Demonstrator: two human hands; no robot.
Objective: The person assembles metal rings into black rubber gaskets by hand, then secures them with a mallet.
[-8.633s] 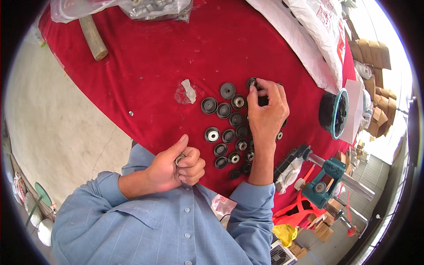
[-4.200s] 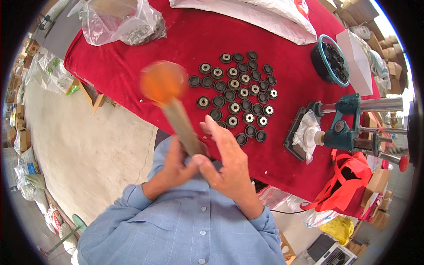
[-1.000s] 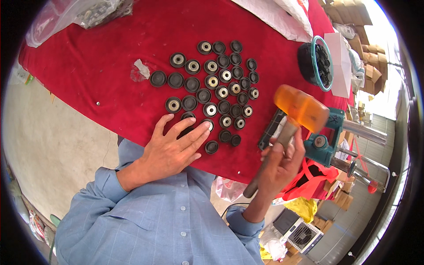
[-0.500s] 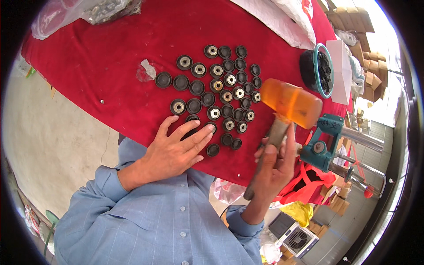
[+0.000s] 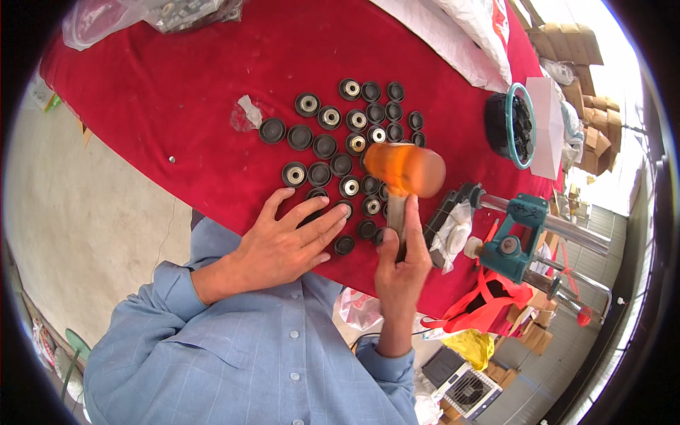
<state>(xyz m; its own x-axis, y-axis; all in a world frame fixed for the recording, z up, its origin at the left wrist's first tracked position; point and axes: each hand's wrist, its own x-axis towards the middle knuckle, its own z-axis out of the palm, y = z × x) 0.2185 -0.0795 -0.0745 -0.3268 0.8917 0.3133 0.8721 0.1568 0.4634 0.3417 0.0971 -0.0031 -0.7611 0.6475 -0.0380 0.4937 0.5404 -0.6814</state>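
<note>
Clock read from middle of caps (image 5: 341, 165) on red-clothed bench (image 5: 212, 106). Right hand (image 5: 401, 268) at 5 o'clock — clamped on handle of mallet (image 5: 405, 170), forefinger stretched along it; orange head blurred, over caps at 3 o'clock, contact can't be told. Left hand (image 5: 280, 244) at 7 o'clock — fingers apart, tips on nearest caps. Bearings (image 5: 350, 187) in some caps. Basin (image 5: 496, 129) near 3 o'clock, press (image 5: 508, 246) at 4, clear bag (image 5: 188, 15) at 11.

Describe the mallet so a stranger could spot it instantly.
Find the red tablecloth. By its cluster of round black caps, the right hand holds the mallet. Its bulky orange head sets it apart from those small dark caps.
</note>
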